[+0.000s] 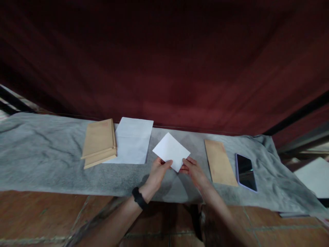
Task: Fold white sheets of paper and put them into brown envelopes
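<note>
A small white sheet of paper point(170, 149), apparently folded, is held in both hands with one corner pointing away from me. My left hand point(157, 171) pinches its lower left edge, the thumb on top and the fingers underneath. On the lower right edge, my right hand point(192, 169) grips the paper the same way. Left of it lies a stack of larger white paper point(135, 140) with a faint crease across it. Several brown envelopes point(99, 139) overlap that stack's left side. A single brown envelope point(221, 163) rests to the right of my right hand.
A grey cloth point(59, 171) covers the bench. Beyond the single envelope lies a phone in a purple case point(246, 171). A dark red curtain point(164, 68) hangs behind the bench. Below are brown floor tiles point(46, 216), and a white object point(315, 176) stands at far right.
</note>
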A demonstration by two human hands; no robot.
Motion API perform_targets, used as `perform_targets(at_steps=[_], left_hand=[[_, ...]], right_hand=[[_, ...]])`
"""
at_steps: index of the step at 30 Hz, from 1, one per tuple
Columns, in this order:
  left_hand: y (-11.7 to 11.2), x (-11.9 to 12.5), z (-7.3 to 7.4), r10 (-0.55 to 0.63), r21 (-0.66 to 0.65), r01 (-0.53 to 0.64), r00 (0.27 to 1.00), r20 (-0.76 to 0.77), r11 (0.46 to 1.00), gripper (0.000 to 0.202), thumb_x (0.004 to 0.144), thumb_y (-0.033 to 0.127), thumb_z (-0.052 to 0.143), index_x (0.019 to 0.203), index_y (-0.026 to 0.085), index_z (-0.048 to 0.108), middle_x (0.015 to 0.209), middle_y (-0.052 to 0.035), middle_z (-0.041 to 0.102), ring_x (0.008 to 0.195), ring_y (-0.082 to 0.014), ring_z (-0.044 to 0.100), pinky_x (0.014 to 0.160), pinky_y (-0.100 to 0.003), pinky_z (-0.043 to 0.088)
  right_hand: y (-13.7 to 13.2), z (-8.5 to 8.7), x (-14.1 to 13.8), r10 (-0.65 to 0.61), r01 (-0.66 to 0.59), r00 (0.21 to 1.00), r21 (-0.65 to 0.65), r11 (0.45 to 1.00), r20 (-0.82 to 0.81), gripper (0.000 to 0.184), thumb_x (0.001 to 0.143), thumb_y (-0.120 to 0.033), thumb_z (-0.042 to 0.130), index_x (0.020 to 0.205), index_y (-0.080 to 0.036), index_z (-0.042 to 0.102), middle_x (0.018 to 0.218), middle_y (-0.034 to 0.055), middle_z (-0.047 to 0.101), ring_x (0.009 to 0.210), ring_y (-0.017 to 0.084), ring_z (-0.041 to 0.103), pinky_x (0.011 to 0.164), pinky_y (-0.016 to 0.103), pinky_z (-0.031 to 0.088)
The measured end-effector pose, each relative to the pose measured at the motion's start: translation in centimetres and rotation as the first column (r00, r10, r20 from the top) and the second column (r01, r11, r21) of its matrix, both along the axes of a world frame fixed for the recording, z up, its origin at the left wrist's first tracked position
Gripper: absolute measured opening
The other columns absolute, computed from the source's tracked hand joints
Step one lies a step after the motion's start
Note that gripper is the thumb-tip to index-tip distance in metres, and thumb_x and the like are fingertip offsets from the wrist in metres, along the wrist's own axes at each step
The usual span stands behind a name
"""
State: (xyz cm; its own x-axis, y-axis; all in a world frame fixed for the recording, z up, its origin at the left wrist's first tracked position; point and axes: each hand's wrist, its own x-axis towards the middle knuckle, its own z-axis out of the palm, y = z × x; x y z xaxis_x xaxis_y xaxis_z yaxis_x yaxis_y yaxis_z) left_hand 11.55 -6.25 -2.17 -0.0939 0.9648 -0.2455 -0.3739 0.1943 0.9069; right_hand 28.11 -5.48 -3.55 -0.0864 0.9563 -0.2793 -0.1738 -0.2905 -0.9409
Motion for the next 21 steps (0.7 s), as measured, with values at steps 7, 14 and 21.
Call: perform_targets(at_steps=[7, 14, 21], left_hand=[[1.7, -3.5, 0.7, 0.078, 0.002, -0.079, 0.974, -0.213, 0.997, 0.039, 0.068, 0.037, 0.076, 0.101, 0.019, 0.064, 0.075, 0.0027, 0.065, 0.065, -0.0142, 0.063, 0.056, -0.023, 0.048], [1.7, -4.7, -1.4, -0.092, 0.061, 0.191, 0.697, -0.711, 0.980, 0.035, 0.072, 0.014, 0.061, 0.106, 0.021, 0.065, 0.059, 0.0081, 0.054, 0.051, -0.0126, 0.053, 0.056, -0.025, 0.043], [1.1, -4.2, -1.9, -0.091, 0.063, 0.338, 0.421, -0.902, 0.939, 0.039, 0.076, 0.007, 0.056, 0.111, 0.020, 0.066, 0.084, -0.0028, 0.071, 0.080, -0.0208, 0.069, 0.080, -0.034, 0.054]], right_hand=[[1.4, -0.7, 2.4, -0.012, -0.044, 0.895, 0.116, 0.992, 0.446, 0.026, 0.080, -0.044, 0.052, 0.078, -0.021, 0.064, 0.055, -0.0037, 0.060, 0.049, 0.014, 0.057, 0.047, 0.024, 0.046], [0.9, -1.6, 3.3, 0.017, -0.122, 0.798, 0.134, 0.983, 0.602, 0.015, 0.079, -0.029, 0.053, 0.065, -0.023, 0.056, 0.050, -0.0056, 0.054, 0.045, 0.013, 0.053, 0.049, 0.023, 0.039], [0.6, -2.5, 3.7, -0.094, -0.242, 0.541, 0.262, 0.934, 0.835, 0.019, 0.087, -0.026, 0.047, 0.085, -0.023, 0.066, 0.076, 0.0023, 0.071, 0.071, 0.020, 0.067, 0.065, 0.027, 0.046]])
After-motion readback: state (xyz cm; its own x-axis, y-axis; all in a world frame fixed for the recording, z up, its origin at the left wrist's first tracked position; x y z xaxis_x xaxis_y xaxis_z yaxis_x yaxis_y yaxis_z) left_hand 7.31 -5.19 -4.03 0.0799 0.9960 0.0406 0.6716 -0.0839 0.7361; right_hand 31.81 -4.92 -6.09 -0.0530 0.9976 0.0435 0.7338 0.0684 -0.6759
